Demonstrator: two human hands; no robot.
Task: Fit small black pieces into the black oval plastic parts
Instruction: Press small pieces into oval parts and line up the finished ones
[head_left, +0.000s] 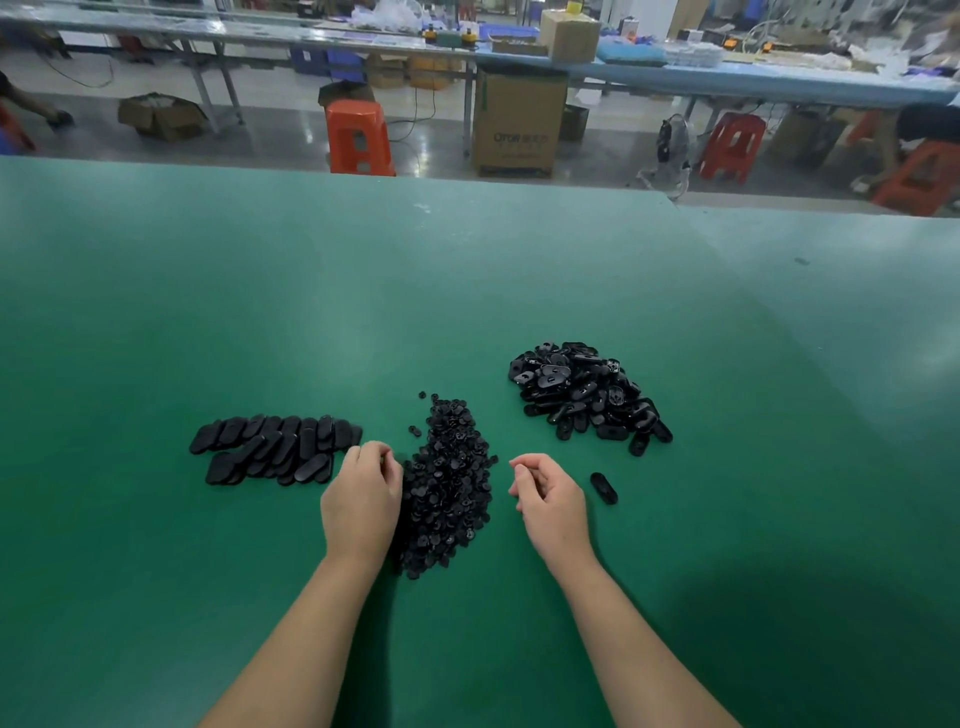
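On the green worktop (467, 291), a heap of small pieces (449, 483) is seen toward the near edge, between the two hands. Unfitted ovals (587, 395) are piled to its right, farther from the near edge, and finished ovals (275, 449) are laid in rows to its left. The left hand (361, 499) is curled at the heap's left margin; whether a piece is pinched cannot be told. The right hand (545, 499) is loosely curled and nothing is seen held, with one oval (603, 487) lying just beside it. A pick-up step is judged to be in hand; next, a piece and that oval would need to be brought together.
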